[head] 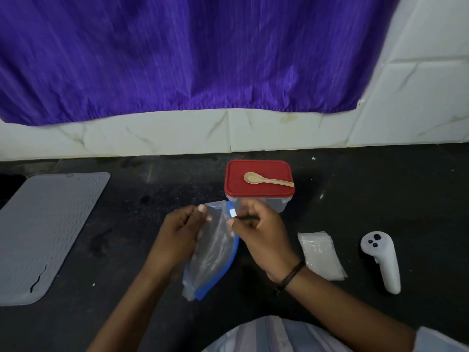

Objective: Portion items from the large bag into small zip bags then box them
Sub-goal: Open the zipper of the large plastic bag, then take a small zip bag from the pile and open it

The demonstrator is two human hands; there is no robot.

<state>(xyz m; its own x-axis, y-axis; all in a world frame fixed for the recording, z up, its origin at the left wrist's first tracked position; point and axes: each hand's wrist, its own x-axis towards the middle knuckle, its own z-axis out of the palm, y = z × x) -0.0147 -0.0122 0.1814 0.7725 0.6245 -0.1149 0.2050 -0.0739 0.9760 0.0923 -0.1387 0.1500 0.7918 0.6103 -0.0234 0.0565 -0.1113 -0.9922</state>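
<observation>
The fingers [200,208] of the left hand [177,232] pinch one top corner of the large bag [215,250], a clear zip bag with a blue seal strip; the right hand [258,235] has its fingers closed on the white slider at the bag's blue edge, so the bag hangs between both hands above the worktop [355,199]; what the bag holds is too blurred to tell; just beyond the fingers stands a clear box with a red lid [258,189], shut, with a tan spoon [266,180] lying on the lid; the right hand partly hides the box's front wall; right of the right hand lies a stack of small zip bags [321,255], and farther right a white controller [383,262]; well left of the left hand lies a grey mat [48,229]; behind everything, a purple cloth [190,54] hangs over the tiled wall.
</observation>
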